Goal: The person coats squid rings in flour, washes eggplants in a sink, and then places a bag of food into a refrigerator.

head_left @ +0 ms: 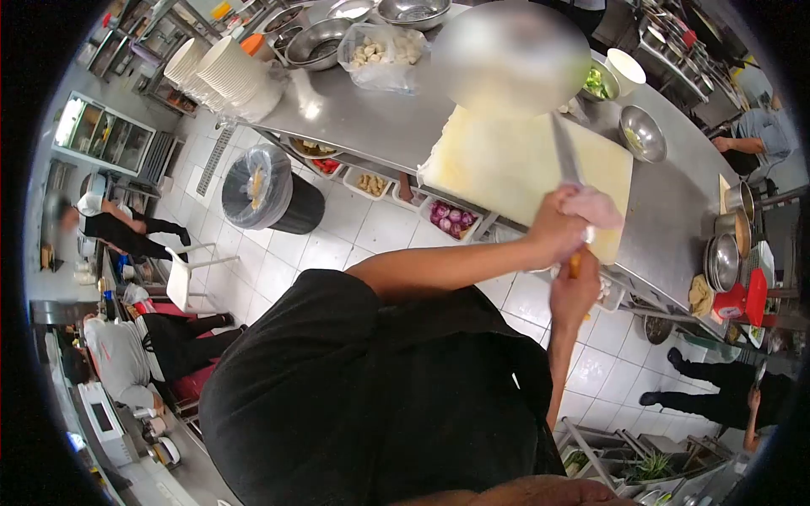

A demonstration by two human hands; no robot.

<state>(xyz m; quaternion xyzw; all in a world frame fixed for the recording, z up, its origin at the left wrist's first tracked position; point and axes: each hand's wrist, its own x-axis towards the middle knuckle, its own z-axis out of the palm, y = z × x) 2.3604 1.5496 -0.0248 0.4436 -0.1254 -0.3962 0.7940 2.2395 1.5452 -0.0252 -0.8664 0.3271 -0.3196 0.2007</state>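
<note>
A knife [565,152] points away from me over the large pale cutting board [506,160], its broad blade tilted. My right hand [575,291] is wrapped round its yellow-orange handle [577,261], just off the board's near edge. My left hand [561,226] is closed on a pale pink, soft, cloth-like piece [593,207] at the base of the blade, just above the handle. What that piece is, I cannot tell. Both hands are close together, the left one farther from my body.
On the steel counter [371,118] stand a bag of pale pieces [380,55], a bowl of greens [597,83] and a metal bowl [643,133]. Red onions [451,219] sit in a bin below. A lined trash bin [270,190] is at left. Several people work around; a blurred area covers the board's far end.
</note>
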